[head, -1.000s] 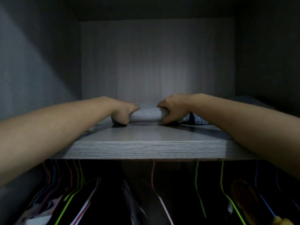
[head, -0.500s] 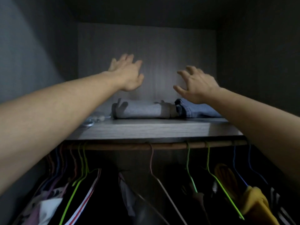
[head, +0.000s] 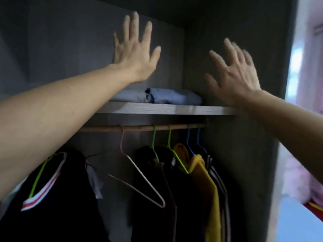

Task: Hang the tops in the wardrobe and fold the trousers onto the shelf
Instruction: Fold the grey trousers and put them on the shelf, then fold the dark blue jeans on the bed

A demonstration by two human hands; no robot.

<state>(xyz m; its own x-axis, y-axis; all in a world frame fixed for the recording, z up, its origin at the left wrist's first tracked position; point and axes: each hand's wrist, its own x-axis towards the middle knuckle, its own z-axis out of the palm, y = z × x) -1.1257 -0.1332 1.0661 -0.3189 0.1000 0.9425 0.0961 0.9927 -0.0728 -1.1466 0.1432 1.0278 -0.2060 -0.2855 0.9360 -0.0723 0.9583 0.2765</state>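
Observation:
Two folded trousers lie side by side on the grey wardrobe shelf [head: 171, 109]: a grey pair [head: 128, 96] on the left, partly behind my left forearm, and a blue denim pair [head: 174, 97] on the right. My left hand [head: 135, 53] is raised above them, fingers spread, holding nothing. My right hand [head: 234, 75] hangs in the air to the right of the trousers, fingers also spread and empty, slightly blurred. Below the shelf, tops hang on the wooden rail [head: 139, 128]: a black top with red-white trim [head: 52, 180], dark tops [head: 157, 172] and a yellow one [head: 202, 172].
An empty pink hanger [head: 139, 177] hangs mid-rail between the garments. Green and blue hangers carry the tops to the right. The wardrobe's dark side panel [head: 244, 154] stands at right, with a bright, blurred room beyond it.
Both hands let go of the grey trousers on the shelf and lifted up and back with fingers spread. The view pulled away and swung right, showing more of the rail.

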